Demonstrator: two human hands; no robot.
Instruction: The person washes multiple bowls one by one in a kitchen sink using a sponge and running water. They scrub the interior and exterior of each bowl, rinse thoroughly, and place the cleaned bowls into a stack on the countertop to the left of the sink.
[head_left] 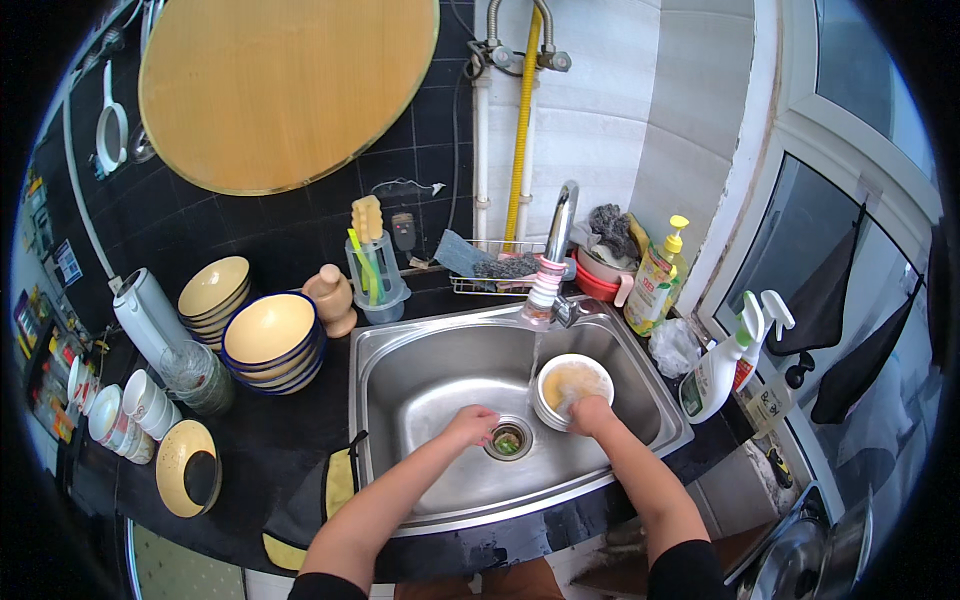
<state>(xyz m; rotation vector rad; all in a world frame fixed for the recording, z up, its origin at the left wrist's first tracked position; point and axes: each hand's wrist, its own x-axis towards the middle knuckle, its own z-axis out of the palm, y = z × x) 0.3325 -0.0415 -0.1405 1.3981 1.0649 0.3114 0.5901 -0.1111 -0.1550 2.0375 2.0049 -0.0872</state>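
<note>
In the right half of the steel sink (400,345), a white bowl (546,388) holds cloudy, tan-tinted water; more white rims show beneath it, like a stack. My right hand (592,414) is closed over its near right rim, its fingertips hidden inside the bowl. Water runs from the faucet (562,225) beside the bowl's left rim. Over the sink floor, just left of the drain (508,438), my left hand (470,427) is empty with its fingers loosely apart. Some green scraps lie in the drain.
Stacked cream bowls (270,330), a wooden mortar (330,300) and glasses (195,375) stand left of the sink. A yellow-lined cloth (340,485) lies at its left edge. On the right are a dish soap bottle (655,285) and a white spray bottle (715,375).
</note>
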